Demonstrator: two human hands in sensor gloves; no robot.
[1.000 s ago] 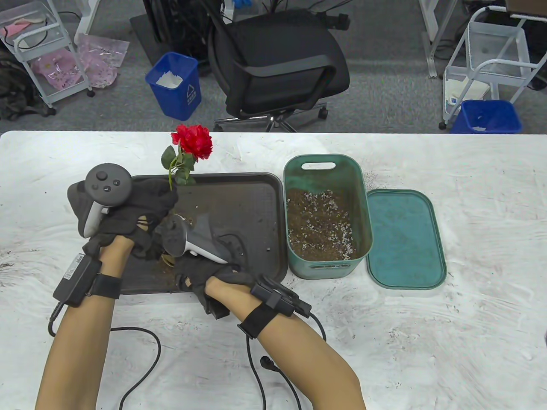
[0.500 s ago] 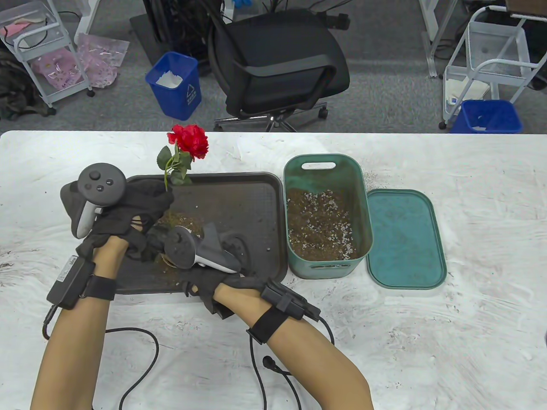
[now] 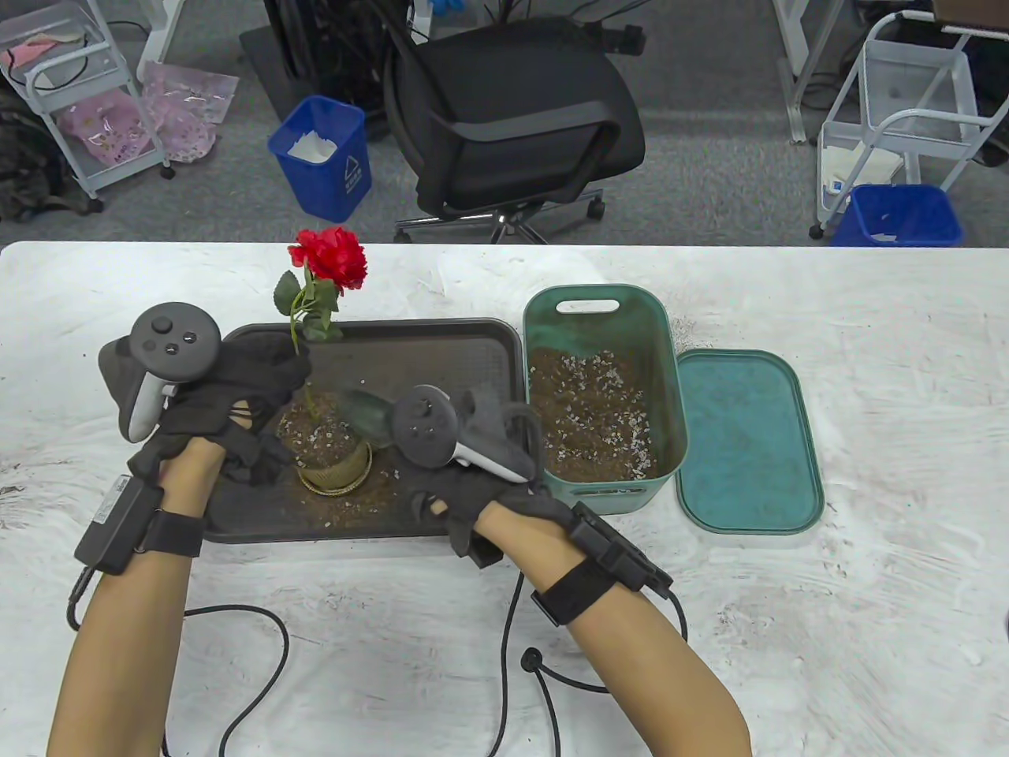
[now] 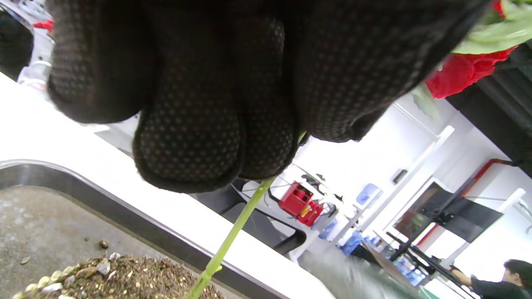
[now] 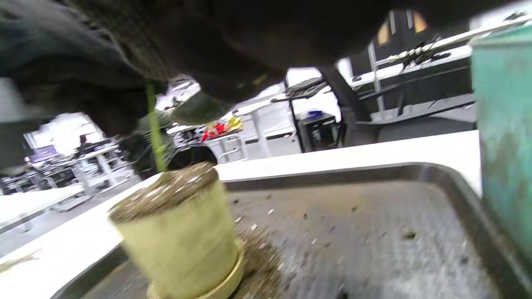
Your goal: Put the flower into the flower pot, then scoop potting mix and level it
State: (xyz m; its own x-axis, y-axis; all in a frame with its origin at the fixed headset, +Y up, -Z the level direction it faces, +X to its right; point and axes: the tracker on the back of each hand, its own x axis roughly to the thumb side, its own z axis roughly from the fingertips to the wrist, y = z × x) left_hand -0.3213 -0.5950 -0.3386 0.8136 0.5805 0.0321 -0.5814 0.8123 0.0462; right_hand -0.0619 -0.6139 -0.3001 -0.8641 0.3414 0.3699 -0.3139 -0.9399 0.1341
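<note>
The flower [image 3: 327, 260] already stands in the flower pot [image 3: 335, 457] on the tray [image 3: 441, 347], mix heaped to the rim, left hand [image 3: 228, 386] pinching its stem, right hand [image 3: 473, 473] gripping a scoop [image 3: 366, 410]; only leveling looks left.

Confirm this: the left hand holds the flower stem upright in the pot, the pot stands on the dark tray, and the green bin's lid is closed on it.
Wrong about the lid: the table view shows it lying flat on the table right of the open green bin. The left hand does hold the flower stem, and the pot stands on the dark tray.
</note>
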